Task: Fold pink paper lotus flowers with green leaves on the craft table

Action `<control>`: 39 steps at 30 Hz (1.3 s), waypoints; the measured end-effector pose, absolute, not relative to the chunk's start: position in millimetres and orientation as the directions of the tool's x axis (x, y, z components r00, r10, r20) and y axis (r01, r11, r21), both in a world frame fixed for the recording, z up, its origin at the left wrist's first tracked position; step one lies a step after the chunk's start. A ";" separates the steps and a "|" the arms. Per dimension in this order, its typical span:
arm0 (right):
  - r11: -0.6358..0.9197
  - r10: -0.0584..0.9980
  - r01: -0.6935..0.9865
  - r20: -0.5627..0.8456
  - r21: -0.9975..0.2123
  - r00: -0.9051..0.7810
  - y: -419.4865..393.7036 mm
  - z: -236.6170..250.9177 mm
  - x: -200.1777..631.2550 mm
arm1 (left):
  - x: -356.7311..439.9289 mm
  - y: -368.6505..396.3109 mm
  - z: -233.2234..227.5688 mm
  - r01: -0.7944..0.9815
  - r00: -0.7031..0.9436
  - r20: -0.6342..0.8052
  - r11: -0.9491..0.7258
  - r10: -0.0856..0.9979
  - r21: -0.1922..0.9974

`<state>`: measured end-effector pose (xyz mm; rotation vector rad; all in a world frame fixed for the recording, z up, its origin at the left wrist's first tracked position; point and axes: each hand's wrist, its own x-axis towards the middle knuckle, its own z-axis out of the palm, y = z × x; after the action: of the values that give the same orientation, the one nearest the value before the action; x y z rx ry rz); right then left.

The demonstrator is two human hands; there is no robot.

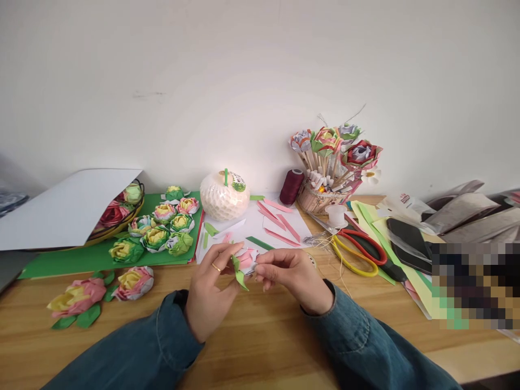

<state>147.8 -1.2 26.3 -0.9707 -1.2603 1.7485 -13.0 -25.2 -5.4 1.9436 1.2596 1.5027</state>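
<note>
Between my two hands, above the wooden table, is a small folded paper flower (246, 260) with pink and white petals and green leaves. My left hand (213, 287), a ring on one finger, grips it from the left side. My right hand (286, 273) is closed in a pinch at the flower's right edge; its fingertips hide what exactly they hold. Pink paper strips (280, 225), white strips and a dark green strip (260, 242) lie on white paper (303, 222) just beyond my hands.
Finished paper flowers (156, 238) rest on green sheets at left. Two more (77, 298) lie nearer. A white round container (225, 195), maroon thread spool (291, 187) and basket of stemmed flowers (325, 197) stand behind. Scissors (357, 252) and a phone (410, 246) lie right.
</note>
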 end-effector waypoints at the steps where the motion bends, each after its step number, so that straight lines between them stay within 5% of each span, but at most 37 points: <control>1: -0.220 0.893 -0.132 -0.145 -0.967 -0.426 -1.1 26.7 147.9 | -13.1 -25.6 -5.8 0.427 0.036 0.579 -0.536 0.815 0.728; 10: 0.084 0.901 0.129 0.020 -0.988 -0.434 -2.2 29.7 153.6 | -11.9 -24.4 -7.9 0.435 0.065 0.580 -0.547 0.812 0.716; 19: 0.169 0.916 0.221 0.070 -0.961 -0.396 -0.1 22.2 155.4 | -11.8 -24.8 -8.3 0.458 0.062 0.577 -0.537 0.814 0.709; 29: 0.262 0.889 0.138 0.183 -0.955 -0.420 2.9 23.4 154.2 | -11.8 -22.8 -7.3 0.449 0.033 0.575 -0.526 0.817 0.722; 39: 0.011 0.933 0.114 -0.030 -0.993 -0.358 3.4 19.4 149.9 | -12.0 -21.7 -11.4 0.478 0.068 0.586 -0.542 0.807 0.691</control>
<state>149.9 3.4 19.4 -1.1047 -1.5618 1.4279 -12.0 -21.7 -11.4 2.0363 1.2874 1.4638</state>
